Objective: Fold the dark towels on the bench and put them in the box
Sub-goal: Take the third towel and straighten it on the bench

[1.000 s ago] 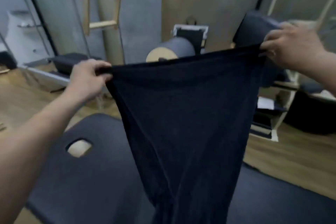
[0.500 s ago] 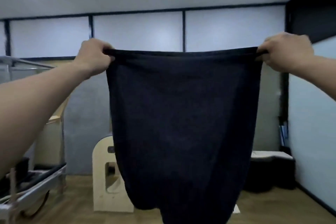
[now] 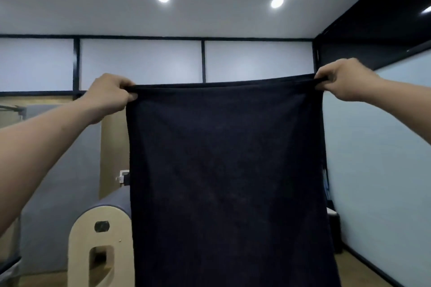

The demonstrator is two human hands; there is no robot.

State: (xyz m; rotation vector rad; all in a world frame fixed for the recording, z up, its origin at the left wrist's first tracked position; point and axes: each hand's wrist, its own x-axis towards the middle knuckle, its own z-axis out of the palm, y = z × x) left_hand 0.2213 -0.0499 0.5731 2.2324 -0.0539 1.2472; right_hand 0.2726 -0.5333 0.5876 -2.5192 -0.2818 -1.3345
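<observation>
Dark towel (image 3: 224,181) hangs in mid-air, stretched taut between the left hand (image 3: 109,94) and right hand (image 3: 338,79), each pinching a top corner; if either pinch slackens, that corner would likely drop and skew the fold.

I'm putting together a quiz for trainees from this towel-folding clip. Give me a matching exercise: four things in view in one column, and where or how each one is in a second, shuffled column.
Things
1. left hand
2. right hand
3. dark towel
4. arched wooden stand

States
A. stands on the floor, partly hidden behind the towel
B. grips the towel's upper corner at the picture's right
C. hangs spread out in the air
D. grips the towel's upper corner at the picture's left

Pairs: 1-D, 2-B, 3-C, 4-A
</observation>
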